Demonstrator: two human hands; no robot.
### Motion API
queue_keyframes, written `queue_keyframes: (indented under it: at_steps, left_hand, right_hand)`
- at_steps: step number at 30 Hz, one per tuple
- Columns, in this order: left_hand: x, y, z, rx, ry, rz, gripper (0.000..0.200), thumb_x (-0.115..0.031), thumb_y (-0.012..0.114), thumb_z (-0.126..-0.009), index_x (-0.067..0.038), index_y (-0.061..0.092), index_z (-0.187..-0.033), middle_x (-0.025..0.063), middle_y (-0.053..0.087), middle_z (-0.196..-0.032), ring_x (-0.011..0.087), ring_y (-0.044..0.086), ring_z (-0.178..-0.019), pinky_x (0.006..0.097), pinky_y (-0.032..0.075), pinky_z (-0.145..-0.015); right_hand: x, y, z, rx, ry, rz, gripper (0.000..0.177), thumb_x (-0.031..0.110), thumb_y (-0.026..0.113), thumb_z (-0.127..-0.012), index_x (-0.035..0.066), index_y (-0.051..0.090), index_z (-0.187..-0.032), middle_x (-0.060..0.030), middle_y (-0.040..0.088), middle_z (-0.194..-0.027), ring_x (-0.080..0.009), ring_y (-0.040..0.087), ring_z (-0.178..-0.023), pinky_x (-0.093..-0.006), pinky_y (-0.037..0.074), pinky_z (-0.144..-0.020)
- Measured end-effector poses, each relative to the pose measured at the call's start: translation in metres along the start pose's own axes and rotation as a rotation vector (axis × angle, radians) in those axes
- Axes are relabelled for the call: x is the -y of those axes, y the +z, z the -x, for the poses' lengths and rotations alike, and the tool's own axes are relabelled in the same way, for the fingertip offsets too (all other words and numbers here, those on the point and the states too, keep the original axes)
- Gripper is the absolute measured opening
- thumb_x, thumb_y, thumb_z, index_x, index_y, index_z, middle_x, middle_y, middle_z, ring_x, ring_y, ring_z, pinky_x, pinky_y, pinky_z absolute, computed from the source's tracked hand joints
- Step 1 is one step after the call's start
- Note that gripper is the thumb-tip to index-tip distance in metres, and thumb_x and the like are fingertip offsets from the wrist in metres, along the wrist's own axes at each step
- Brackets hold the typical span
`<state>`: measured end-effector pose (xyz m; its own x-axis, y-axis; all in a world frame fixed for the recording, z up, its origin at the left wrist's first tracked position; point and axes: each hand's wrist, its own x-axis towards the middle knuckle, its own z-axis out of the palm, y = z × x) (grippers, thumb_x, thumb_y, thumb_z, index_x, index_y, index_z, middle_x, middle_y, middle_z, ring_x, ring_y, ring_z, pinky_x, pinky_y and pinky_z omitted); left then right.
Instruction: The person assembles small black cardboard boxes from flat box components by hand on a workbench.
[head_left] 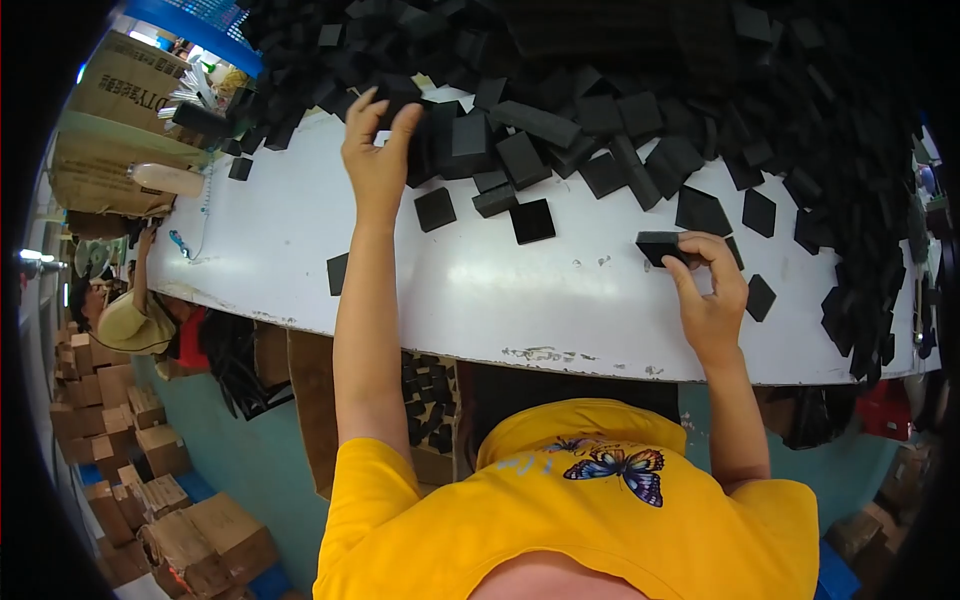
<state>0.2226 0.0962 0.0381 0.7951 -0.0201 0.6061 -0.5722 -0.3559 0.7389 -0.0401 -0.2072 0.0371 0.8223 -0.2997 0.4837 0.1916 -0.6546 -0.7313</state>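
Foam pile (600,90) runs off-frame. Left hand (378,160), arm outstretched, fingers spread open against it; right hand (712,295) fingers pinch one block (658,246) on the bench (500,290).

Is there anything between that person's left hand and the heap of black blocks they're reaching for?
Nothing visible. The left hand is right at the edge of the heap of black blocks, fingers touching them. The right hand pinches a single black block on the white table.

Black foam block (660,246): flat, rectangular, gripped in right hand (712,300) at white tabletop (480,290). Foam block pile (560,120): loose, jumbled, left hand (378,160) touching its edge.
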Motion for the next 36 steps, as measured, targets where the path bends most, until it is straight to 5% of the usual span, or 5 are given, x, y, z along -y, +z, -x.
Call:
queue_keyframes:
  at_steps: [3,6,12,24,36]
  left_hand:
    - [-0.041,-0.010,0.013,-0.072,0.032,0.091,0.023,-0.013,0.079,-0.088,-0.002,0.070,-0.106,0.0082,0.060,-0.131,0.0163,0.062,-0.102,0.0287,0.048,-0.091]
    - [-0.086,-0.015,0.054,-0.015,0.192,0.103,0.068,-0.004,0.090,-0.071,-0.005,0.053,-0.127,0.0105,0.059,-0.126,0.0221,0.060,-0.113,0.0330,0.048,-0.098]
    - [-0.139,0.033,0.179,0.605,-0.043,0.112,0.100,-0.004,0.093,-0.068,-0.008,0.034,-0.149,0.0145,0.064,-0.124,0.0251,0.063,-0.115,0.0403,0.046,-0.105]
    - [-0.140,0.054,0.206,0.648,-0.071,-0.032,0.086,-0.010,0.094,-0.065,-0.007,0.050,-0.139,0.0125,0.062,-0.124,0.0288,0.061,-0.114,0.0383,0.049,-0.097]
    - [-0.143,0.057,0.200,0.689,-0.022,-0.020,0.049,-0.009,0.091,-0.066,-0.009,0.063,-0.106,0.0102,0.068,-0.121,0.0313,0.061,-0.112,0.0396,0.046,-0.097]
  right_hand:
    - [-0.003,-0.003,0.008,-0.035,0.165,-0.166,0.021,-0.003,0.077,-0.085,0.001,0.070,-0.104,-0.0088,0.071,-0.104,-0.0132,0.065,-0.085,-0.0264,0.052,-0.076]
    - [-0.010,-0.014,0.015,-0.025,0.355,-0.208,0.023,-0.003,0.076,-0.086,0.001,0.070,-0.107,-0.0060,0.071,-0.099,-0.0113,0.065,-0.085,-0.0235,0.051,-0.077]
    - [0.008,-0.021,-0.006,0.093,0.502,-0.600,0.020,0.002,0.074,-0.090,-0.002,0.071,-0.110,-0.0033,0.071,-0.095,-0.0094,0.064,-0.083,-0.0216,0.052,-0.074]
    - [-0.004,-0.004,-0.017,0.669,0.017,-0.275,0.014,0.003,0.074,-0.087,0.004,0.076,-0.101,-0.0063,0.066,-0.092,-0.0175,0.061,-0.084,-0.0284,0.048,-0.072]
    - [-0.002,0.002,-0.005,0.622,0.362,-0.352,0.011,0.002,0.072,-0.088,0.001,0.069,-0.098,-0.0062,0.062,-0.096,-0.0152,0.061,-0.080,-0.0257,0.049,-0.071]
